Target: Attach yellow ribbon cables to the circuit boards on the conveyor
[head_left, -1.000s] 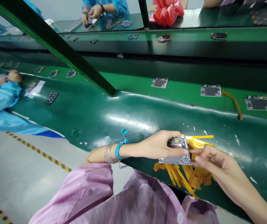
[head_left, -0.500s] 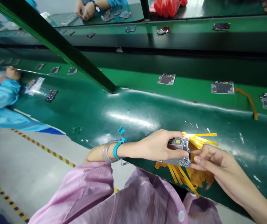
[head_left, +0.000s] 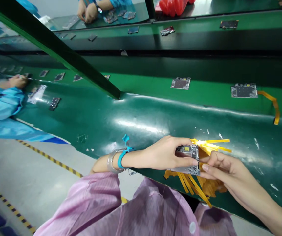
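My left hand (head_left: 166, 153), with a clear bangle and a blue wrist strap, grips a small grey circuit board (head_left: 193, 151) from its left side, thumb lying across its face. At the board's right edge my right hand (head_left: 221, 167) is closed, thumb and forefinger pinching what looks like the end of an orange flex cable (head_left: 203, 165); the fingers hide most of it. Under and around both hands lies a pile of yellow-orange flex cables (head_left: 192, 186) on the green bench mat (head_left: 141, 121).
Beyond the mat, a green belt (head_left: 205, 87) carries boards, among them a board (head_left: 244, 90) with an orange cable attached. A green post (head_left: 81, 67) slants across the left. A co-worker's blue sleeve (head_left: 3, 101) is at far left; another person's hands (head_left: 89, 12) work across the line.
The two nearer boards on the belt have shifted right in view, and another board shows beside the post. Both my hands keep nearly the same hold at the board's edge.
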Available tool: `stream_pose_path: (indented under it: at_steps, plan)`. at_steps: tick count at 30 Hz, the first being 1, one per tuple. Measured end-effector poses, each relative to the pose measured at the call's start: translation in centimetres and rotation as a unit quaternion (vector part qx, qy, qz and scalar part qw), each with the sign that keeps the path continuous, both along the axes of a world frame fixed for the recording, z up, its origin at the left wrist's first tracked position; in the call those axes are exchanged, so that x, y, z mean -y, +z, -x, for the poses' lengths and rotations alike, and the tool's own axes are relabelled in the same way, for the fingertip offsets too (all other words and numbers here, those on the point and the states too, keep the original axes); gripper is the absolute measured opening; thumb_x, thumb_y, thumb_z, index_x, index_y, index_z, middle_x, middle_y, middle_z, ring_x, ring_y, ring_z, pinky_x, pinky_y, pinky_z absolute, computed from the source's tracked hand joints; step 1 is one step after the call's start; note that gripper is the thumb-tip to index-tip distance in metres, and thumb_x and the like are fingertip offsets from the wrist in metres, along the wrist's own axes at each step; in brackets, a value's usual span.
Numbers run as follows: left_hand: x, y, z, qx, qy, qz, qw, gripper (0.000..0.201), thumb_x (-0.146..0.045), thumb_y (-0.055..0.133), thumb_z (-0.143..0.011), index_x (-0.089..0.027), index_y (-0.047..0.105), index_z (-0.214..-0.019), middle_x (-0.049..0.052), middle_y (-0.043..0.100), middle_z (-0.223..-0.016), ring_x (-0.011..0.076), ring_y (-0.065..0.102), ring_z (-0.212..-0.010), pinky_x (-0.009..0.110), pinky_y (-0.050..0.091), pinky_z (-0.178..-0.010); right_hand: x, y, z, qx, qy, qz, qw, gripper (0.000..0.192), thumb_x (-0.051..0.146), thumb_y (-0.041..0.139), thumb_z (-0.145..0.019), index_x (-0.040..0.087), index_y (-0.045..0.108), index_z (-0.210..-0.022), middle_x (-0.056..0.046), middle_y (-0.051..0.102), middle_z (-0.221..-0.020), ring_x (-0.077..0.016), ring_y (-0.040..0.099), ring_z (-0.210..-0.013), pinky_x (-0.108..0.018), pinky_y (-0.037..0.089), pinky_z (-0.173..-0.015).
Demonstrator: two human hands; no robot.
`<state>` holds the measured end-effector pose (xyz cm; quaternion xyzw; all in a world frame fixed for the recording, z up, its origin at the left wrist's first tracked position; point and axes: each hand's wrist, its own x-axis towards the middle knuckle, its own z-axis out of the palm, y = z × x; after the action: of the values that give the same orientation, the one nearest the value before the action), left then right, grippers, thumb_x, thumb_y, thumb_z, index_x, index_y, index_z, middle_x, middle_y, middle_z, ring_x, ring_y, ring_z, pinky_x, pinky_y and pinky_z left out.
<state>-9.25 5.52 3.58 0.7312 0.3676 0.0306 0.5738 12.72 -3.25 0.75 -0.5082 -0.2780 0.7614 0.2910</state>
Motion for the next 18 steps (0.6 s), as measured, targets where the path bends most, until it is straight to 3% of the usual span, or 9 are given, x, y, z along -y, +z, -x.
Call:
stream_pose_path:
  at_steps: [10, 15, 18]
  plan:
    - [-0.12, 0.01, -0.03, 0.010, 0.016, 0.024, 1.000, 0.029, -0.044, 0.069, -0.090, -0.016, 0.062, -0.091, -0.005, 0.056, -0.072, 0.0082, 0.044, -0.061, 0.020, 0.034, -0.052, -0.01, 0.24, 0.02, -0.015, -0.024, -0.013, 1.000, 0.031, 0.040, 0.081, -0.082, 0.020, 0.061, -0.070, 0.004, 0.062, -0.073, -0.0093, 0.063, -0.070, -0.029, 0.061, -0.084]
    - [-0.09, 0.13, -0.13, 0.005, 0.001, 0.022, 1.000, 0.026, -0.041, 0.069, -0.090, -0.016, 0.062, -0.091, -0.005, 0.055, -0.073, 0.0080, 0.044, -0.061, 0.020, 0.034, -0.052, -0.16, 0.03, -0.37, 0.009, 0.026, -0.038, 0.999, 0.031, 0.043, 0.080, -0.083, 0.020, 0.061, -0.073, -0.003, 0.073, -0.092, -0.0173, 0.070, -0.085, -0.031, 0.059, -0.081]
    - [-0.10, 0.23, -0.17, -0.001, 0.000, 0.024, 1.000, 0.026, -0.041, 0.069, -0.090, -0.016, 0.062, -0.090, -0.005, 0.055, -0.072, 0.0082, 0.044, -0.061, 0.021, 0.033, -0.052, -0.22, -0.11, -0.49, 0.025, 0.048, -0.046, 0.997, 0.032, 0.046, 0.077, -0.084, 0.021, 0.060, -0.074, -0.004, 0.074, -0.093, -0.0186, 0.070, -0.085, -0.032, 0.058, -0.078]
